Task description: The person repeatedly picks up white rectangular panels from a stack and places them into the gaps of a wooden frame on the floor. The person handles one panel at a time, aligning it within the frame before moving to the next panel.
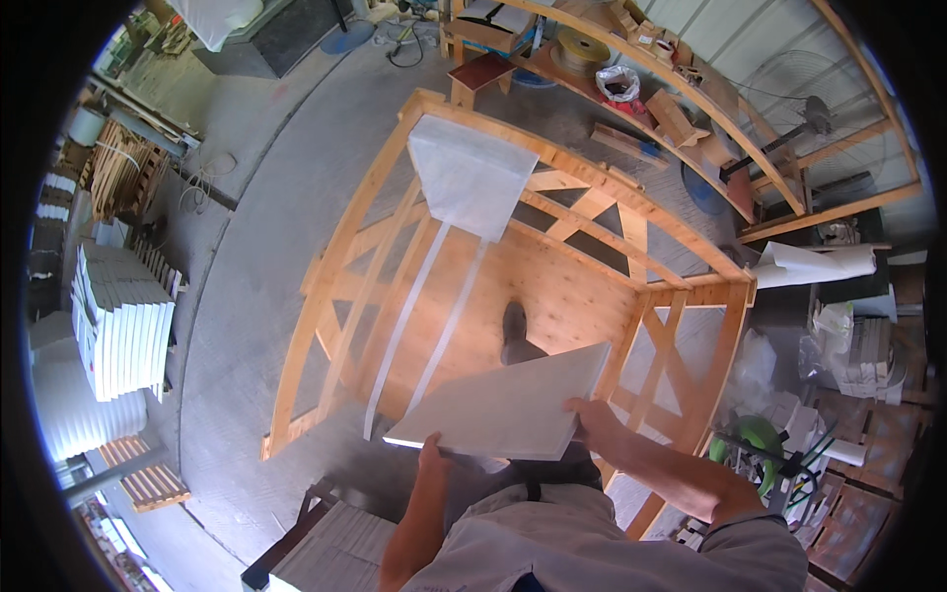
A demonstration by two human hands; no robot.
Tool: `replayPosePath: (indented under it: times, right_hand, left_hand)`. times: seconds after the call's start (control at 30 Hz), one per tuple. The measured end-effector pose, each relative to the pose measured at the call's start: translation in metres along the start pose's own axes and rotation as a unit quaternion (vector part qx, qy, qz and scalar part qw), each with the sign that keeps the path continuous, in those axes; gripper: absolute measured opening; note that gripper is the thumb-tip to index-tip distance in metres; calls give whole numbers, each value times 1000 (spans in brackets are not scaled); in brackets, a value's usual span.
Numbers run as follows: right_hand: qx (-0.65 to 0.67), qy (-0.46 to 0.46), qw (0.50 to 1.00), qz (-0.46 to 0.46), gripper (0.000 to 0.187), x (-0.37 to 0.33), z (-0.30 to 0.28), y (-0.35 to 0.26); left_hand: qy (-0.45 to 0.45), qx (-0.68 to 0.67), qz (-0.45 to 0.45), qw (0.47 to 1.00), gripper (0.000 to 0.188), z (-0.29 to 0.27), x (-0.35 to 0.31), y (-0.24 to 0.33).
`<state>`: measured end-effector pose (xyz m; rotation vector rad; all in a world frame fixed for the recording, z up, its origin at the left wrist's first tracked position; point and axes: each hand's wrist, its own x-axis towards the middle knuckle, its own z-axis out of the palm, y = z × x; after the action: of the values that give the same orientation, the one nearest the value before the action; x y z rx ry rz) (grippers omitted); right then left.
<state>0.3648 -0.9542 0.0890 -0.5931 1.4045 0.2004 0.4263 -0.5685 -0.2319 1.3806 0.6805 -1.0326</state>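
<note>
A flat pale grey slab [508, 409], perhaps stone or tile, is held tilted in front of my body. My left hand [431, 454] is closed on its near left edge, and my right hand [592, 422] grips it near the right corner. The fingers under the slab are hidden. Beyond it stands a wooden crate [340, 232] with cross-braced sides and a plywood bottom. Inside, at the crate's far left corner, rests a block of similar pale slab [469, 178]. Two white strips [449, 321] run from that block toward me. One dark shoe [514, 331] is on the plywood.
Behind me on the left, a stack of grey slabs [330, 553] sits in a dark frame. White panels [133, 321] are stacked at the far left beside a wooden pallet [141, 472]. A cluttered workbench [631, 89] lines the back right. Green-wheeled equipment [758, 449] stands at the right.
</note>
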Motion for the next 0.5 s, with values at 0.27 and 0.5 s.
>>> replayPosePath:
  times: [0.27, 0.5]
  right_hand:
    - [-96, -64, 991, -65, 34, 71, -49, -102]
    - [123, 13, 992, 2, 33, 104, -44, -159]
  left_hand:
    - [124, -238, -134, 954, 31, 178, 3, 152]
    - [96, -164, -98, 977, 34, 262, 103, 217]
